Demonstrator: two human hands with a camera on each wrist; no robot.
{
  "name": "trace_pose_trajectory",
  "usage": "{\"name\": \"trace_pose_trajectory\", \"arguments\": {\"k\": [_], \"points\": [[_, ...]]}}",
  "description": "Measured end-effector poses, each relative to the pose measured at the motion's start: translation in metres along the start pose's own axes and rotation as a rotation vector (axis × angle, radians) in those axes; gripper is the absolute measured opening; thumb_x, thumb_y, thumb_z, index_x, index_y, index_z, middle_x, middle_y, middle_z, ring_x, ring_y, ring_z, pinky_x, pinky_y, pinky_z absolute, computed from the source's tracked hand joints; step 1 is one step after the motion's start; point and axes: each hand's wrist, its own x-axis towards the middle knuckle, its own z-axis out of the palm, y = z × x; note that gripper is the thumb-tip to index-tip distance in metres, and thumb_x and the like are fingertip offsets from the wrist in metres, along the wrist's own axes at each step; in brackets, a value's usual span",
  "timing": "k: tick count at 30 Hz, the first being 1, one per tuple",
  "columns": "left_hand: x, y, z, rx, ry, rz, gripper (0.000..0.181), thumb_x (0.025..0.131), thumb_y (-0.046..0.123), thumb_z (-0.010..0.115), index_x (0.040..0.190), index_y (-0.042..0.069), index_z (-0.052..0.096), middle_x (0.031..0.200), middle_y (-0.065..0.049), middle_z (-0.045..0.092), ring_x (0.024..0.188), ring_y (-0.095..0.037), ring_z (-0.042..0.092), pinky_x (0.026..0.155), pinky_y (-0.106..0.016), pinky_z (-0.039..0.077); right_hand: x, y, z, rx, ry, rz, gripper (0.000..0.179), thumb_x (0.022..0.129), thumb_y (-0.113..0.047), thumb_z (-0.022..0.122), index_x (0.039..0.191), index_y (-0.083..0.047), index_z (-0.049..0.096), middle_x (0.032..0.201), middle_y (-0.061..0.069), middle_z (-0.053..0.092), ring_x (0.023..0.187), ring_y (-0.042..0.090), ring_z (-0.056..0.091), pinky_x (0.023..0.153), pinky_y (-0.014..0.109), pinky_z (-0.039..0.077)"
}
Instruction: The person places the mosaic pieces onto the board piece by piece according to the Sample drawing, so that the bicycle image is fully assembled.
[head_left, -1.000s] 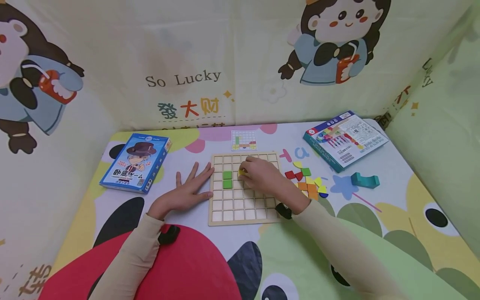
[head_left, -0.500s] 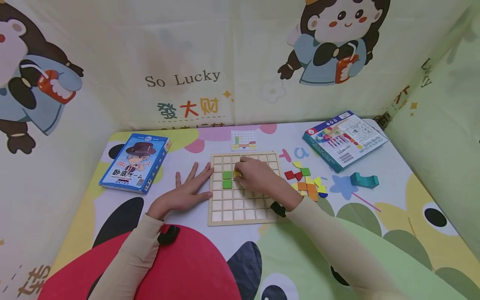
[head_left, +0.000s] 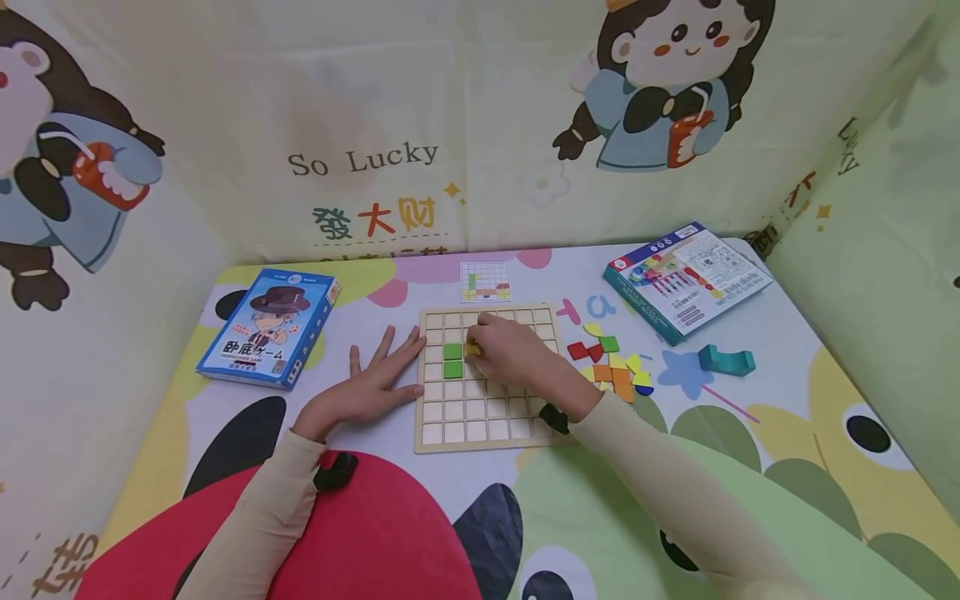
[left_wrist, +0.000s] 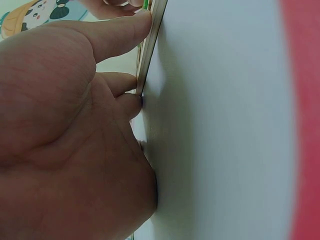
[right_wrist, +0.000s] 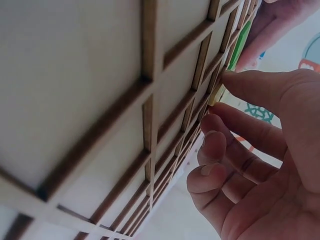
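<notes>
A wooden grid board [head_left: 480, 447] lies on the table, with two green square tiles [head_left: 453, 369] set one above the other in its left part. Just right of the upper green tile, my right hand [head_left: 519, 354] pinches a small yellow piece [right_wrist: 217, 95] between thumb and index finger, low against the grid; its shape is mostly covered. The other right fingers are curled, as the right wrist view shows. My left hand [head_left: 363, 385] is spread flat on the table, thumb and fingertips touching the board's left edge.
Loose red, green, yellow, orange and blue pieces [head_left: 622, 377] lie right of the board. A printed grid card [head_left: 486, 282] sits behind it. A blue box [head_left: 270, 327] stands left, another box [head_left: 686, 282] back right, and a teal curved block [head_left: 727, 361] at right.
My right hand has shifted slightly left with the yellow piece, bringing it beside the upper green tile. The left hand stays where it was.
</notes>
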Motion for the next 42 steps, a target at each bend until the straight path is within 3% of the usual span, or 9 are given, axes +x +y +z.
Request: {"name": "trace_pose_trajectory", "arguments": {"k": [20,35,42], "points": [[0.000,-0.001,0.001,-0.005,0.004,0.007,0.084,0.105,0.039,0.062,0.172,0.019,0.016,0.182,-0.008,0.002,0.165,-0.041,-0.022,0.114,-0.078,-0.031,-0.006,0.003,-0.008,0.023,0.000,0.048,0.033,0.101,-0.028,0.073,0.129,-0.011,0.075,0.120,0.006,0.073,0.102,0.020,0.069,0.091,0.034,0.062],[0.001,-0.001,0.002,0.006,0.007,-0.001,0.084,0.105,0.039,0.062,0.172,0.019,0.016,0.182,-0.008,0.003,0.165,-0.041,-0.021,0.114,-0.078,-0.030,-0.035,0.034,-0.023,0.055,0.066,0.090,0.032,0.100,-0.026,0.075,0.127,-0.009,0.074,0.118,0.009,0.074,0.107,0.025,0.071,0.093,0.039,0.063],[0.001,0.000,0.001,0.008,0.006,0.001,0.084,0.105,0.039,0.062,0.172,0.019,0.016,0.182,-0.008,0.003,0.165,-0.041,-0.021,0.115,-0.078,-0.030,-0.053,0.055,-0.028,0.059,0.122,0.083,0.030,0.099,-0.022,0.075,0.123,-0.004,0.074,0.113,0.012,0.074,0.099,0.026,0.071,0.090,0.043,0.063]]}}
